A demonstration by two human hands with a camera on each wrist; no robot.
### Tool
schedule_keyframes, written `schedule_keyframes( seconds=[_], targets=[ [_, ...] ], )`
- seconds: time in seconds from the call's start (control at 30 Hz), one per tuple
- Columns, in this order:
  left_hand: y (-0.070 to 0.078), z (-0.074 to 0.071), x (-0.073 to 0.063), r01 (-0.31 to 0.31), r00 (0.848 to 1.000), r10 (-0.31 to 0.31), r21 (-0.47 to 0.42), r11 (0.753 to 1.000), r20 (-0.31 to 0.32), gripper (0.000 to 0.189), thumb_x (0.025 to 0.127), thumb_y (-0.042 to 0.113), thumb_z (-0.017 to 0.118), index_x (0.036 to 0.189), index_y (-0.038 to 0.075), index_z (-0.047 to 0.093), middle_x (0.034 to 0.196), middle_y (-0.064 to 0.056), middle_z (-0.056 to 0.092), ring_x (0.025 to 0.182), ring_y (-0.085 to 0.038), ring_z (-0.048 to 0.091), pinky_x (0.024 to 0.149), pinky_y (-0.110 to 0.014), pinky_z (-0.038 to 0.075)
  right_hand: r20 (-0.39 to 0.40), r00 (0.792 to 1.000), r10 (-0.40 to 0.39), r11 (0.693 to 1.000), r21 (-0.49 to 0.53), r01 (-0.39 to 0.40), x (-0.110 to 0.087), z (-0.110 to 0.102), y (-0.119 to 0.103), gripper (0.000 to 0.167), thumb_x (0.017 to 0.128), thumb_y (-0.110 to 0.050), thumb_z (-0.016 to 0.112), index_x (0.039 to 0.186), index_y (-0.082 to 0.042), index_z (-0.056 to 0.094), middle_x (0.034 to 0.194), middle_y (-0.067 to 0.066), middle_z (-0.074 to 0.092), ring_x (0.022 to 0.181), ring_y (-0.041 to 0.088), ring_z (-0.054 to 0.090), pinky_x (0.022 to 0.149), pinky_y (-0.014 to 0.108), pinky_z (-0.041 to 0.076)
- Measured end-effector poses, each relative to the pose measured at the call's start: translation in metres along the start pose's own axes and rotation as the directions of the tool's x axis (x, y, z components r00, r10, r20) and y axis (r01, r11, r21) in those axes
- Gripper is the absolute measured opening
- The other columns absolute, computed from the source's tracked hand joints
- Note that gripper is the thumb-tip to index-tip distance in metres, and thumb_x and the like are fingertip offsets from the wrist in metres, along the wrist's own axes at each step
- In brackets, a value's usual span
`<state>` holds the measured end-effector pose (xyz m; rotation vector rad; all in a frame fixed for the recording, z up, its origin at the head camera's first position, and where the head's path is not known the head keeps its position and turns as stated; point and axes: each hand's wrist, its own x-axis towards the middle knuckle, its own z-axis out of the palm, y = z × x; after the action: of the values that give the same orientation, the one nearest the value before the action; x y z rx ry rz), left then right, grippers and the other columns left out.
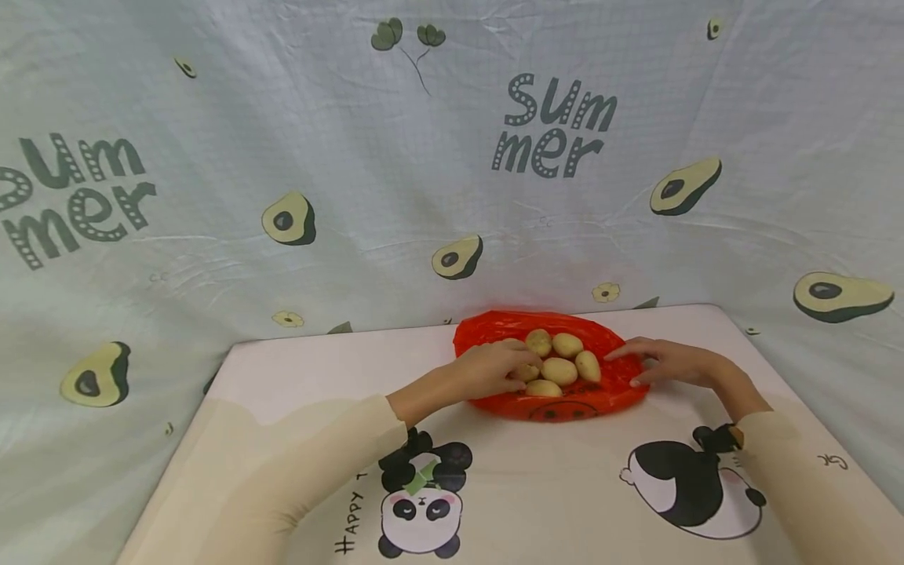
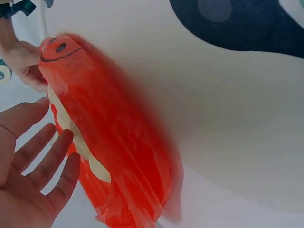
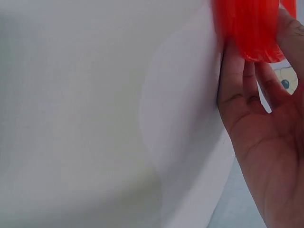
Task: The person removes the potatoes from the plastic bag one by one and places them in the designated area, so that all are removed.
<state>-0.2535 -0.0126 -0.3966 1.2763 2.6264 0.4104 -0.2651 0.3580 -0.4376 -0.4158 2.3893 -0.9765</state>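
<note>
Several yellow potatoes (image 1: 559, 371) lie in a red plastic bag (image 1: 494, 404) whose mouth is spread wide. My left hand (image 1: 494, 367) reaches over the bag's left side, fingers by the leftmost potatoes. In the left wrist view that hand (image 2: 38, 166) has its fingers apart and loosely bent, holding nothing, beside the bag (image 2: 118, 137). At the bag's right rim, my right hand (image 1: 667, 362) grips the plastic. The right wrist view shows the red end of the bag (image 3: 259, 33) between the thumb and fingers of this hand (image 3: 266, 128), some fingertips hidden behind it.
A pale table cover (image 1: 551, 486) with panda drawings lies under the bag. Behind the table hangs a light cloth (image 1: 395, 157) printed with avocados and lettering. The bag stands near the table's back edge, close to this cloth.
</note>
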Motion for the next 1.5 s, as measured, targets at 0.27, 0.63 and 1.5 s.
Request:
schedule_keyframes(
  seconds=[0.27,0.63,1.5],
  targets=[
    [-0.005,-0.004,0.013,-0.088,0.995,0.088,-0.005,0.996,0.038,0.037,0.092,0.022,0.076,0.129,0.021,0.069,0.129,0.001,0.064,0.109,-0.012,0.059,0.09,-0.024,0.053,-0.006,1.0,-0.019,0.999,0.045,0.019,-0.003,-0.005,0.006,0.049,0.094,-0.015,0.069,0.142,-0.018,0.061,0.156,0.026,0.037,0.141,0.051,0.03,0.105,0.059,0.045],
    [-0.008,-0.001,0.036,-0.233,0.955,0.228,0.004,0.973,0.191,0.037,0.09,0.021,0.079,0.125,0.022,0.071,0.107,0.005,0.063,0.101,-0.009,0.05,0.082,-0.012,0.044,0.006,1.0,-0.011,0.999,0.048,0.011,-0.001,-0.002,0.005,0.043,0.093,-0.019,0.071,0.135,-0.018,0.064,0.155,0.024,0.037,0.142,0.051,0.027,0.11,0.065,0.036],
    [-0.021,-0.008,0.085,-0.47,0.81,0.364,0.139,0.871,0.459,0.053,0.087,0.036,0.079,0.135,0.051,0.061,0.108,0.006,0.044,0.101,-0.008,0.038,0.081,-0.02,0.032,0.019,1.0,0.012,0.998,0.054,-0.013,0.001,-0.004,0.001,0.045,0.09,-0.018,0.075,0.134,-0.017,0.065,0.158,0.025,0.03,0.144,0.053,0.02,0.112,0.069,0.03]
  ],
)
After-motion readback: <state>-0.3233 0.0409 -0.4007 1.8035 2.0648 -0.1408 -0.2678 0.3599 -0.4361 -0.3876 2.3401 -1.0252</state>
